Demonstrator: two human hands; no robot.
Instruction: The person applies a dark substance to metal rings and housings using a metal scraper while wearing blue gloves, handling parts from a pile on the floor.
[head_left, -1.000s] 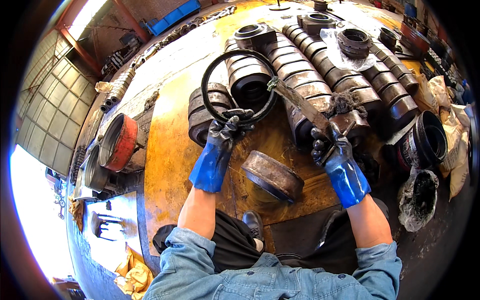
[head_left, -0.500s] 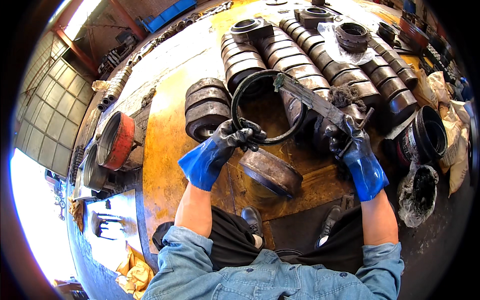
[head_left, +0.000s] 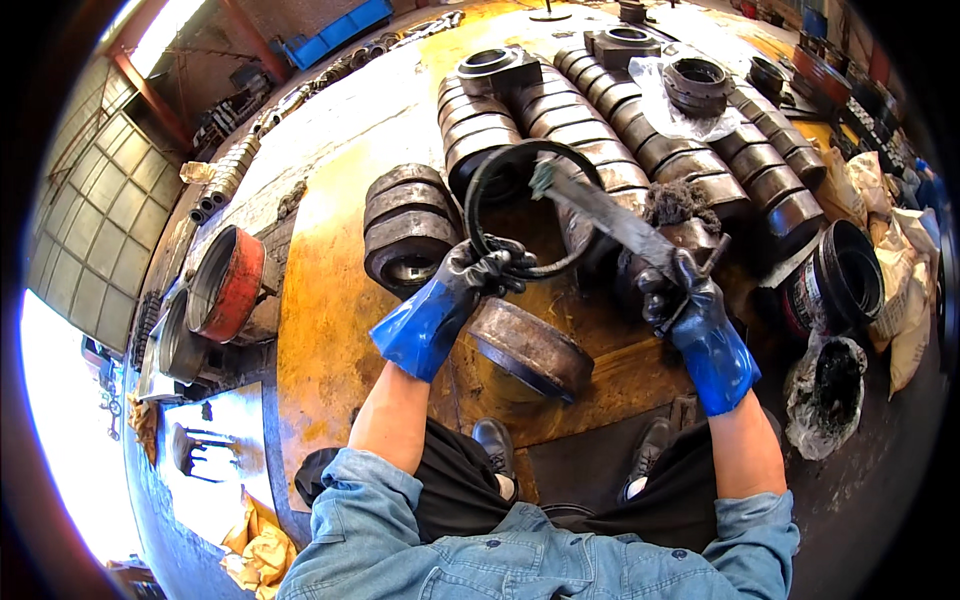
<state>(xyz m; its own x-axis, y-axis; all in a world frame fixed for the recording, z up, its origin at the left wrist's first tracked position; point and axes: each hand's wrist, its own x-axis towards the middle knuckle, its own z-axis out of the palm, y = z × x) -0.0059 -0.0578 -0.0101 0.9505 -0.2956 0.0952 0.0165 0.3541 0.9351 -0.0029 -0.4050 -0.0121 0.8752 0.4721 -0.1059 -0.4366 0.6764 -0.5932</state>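
My left hand (head_left: 478, 270), in a blue glove with a blackened palm, is closed around the near left edge of a thin dark ring (head_left: 473, 195) held up off the floor. My right hand (head_left: 692, 300), gloved alike, grips a long flat grey bar (head_left: 618, 225) with a frayed greenish tip. That tip lies over the ring's opening near its far rim; whether it touches the ring I cannot tell. A thin rod also sticks out by my right fingers. Below the ring, a thick metal ring (head_left: 530, 348) rests tilted on the stained floor plate (head_left: 330, 330).
Rows of heavy metal rings (head_left: 600, 140) lie ahead, with a dark fibrous clump (head_left: 685, 203) near their close end. A short ring stack (head_left: 410, 225) stands left. At right are a black drum (head_left: 850, 270) and a plastic-wrapped part (head_left: 828, 395). A red-sided ring (head_left: 230, 285) is far left.
The bar's tip has shifted slightly left, from the ring's rim to over its opening. The ring has tilted a little, and my right hand has moved slightly left and down.
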